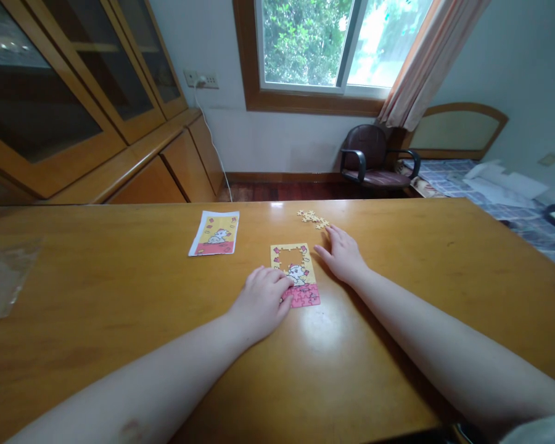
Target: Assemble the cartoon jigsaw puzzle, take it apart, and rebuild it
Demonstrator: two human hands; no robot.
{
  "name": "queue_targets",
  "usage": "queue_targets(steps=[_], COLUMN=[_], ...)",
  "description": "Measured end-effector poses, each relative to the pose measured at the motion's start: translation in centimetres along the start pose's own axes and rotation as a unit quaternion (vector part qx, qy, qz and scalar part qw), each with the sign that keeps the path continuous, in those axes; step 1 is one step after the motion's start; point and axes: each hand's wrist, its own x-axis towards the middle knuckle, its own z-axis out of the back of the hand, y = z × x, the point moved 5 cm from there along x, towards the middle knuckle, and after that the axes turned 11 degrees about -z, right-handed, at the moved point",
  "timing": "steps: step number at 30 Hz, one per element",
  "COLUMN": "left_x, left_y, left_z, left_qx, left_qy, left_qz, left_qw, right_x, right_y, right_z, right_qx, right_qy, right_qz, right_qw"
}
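A partly assembled jigsaw puzzle [308,296] lies flat on the wooden table, with a pink lower part, a white cartoon animal and a yellow border around a gap. My left hand [264,297] rests on its left side, fingers stretched over the pieces and hiding some of them. Just right of the puzzle, my right hand [342,253] lies with thumb and fingers apart. Its fingertips are close to a small pile of loose puzzle pieces [311,216]; whether they touch one I cannot tell. To the left lies a printed picture card [216,234] showing the same design.
A clear plastic bag [4,283] lies at the table's left edge. Beyond the table [134,308] are a wooden cabinet [143,179], an armchair [374,157] and a bed [453,169]. A white cable [211,135] hangs from a wall socket.
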Motion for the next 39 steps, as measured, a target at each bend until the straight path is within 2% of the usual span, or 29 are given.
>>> queue_targets(steps=[3,6,11,19,24,28,35,39], left_x=[0.0,0.1,0.1,0.0,0.0,0.0,0.0,0.0], left_y=[0.0,-0.1,-0.1,0.0,0.1,0.0,0.0,0.0], left_z=[0.1,0.1,0.1,0.0,-0.1,-0.1,-0.1,-0.1], left_qx=[0.004,0.006,0.005,-0.011,-0.006,-0.004,0.004,0.003], left_qy=[-0.002,-0.001,0.008,0.016,0.022,0.018,0.012,0.014], left_qz=[0.003,0.004,0.008,0.018,0.021,0.020,0.012,0.009], left_qw=[1.000,1.000,1.000,1.000,1.000,1.000,1.000,1.000], right_x=[1.4,2.3,2.0,2.6,3.4,3.8,4.8,3.7], right_y=[0.6,0.7,1.0,-1.3,-2.2,-1.2,0.8,0.8], right_z=[-0.5,-0.3,0.1,1.1,0.6,0.0,-0.6,-0.3], right_qx=[-0.022,-0.034,-0.041,-0.039,-0.046,-0.072,-0.116,-0.112], right_qy=[0.036,0.038,0.063,0.033,0.020,0.030,0.095,0.086], right_qz=[0.026,0.021,0.075,0.019,0.010,0.043,0.116,0.135], right_qw=[0.999,0.998,0.994,0.999,0.999,0.996,0.982,0.981])
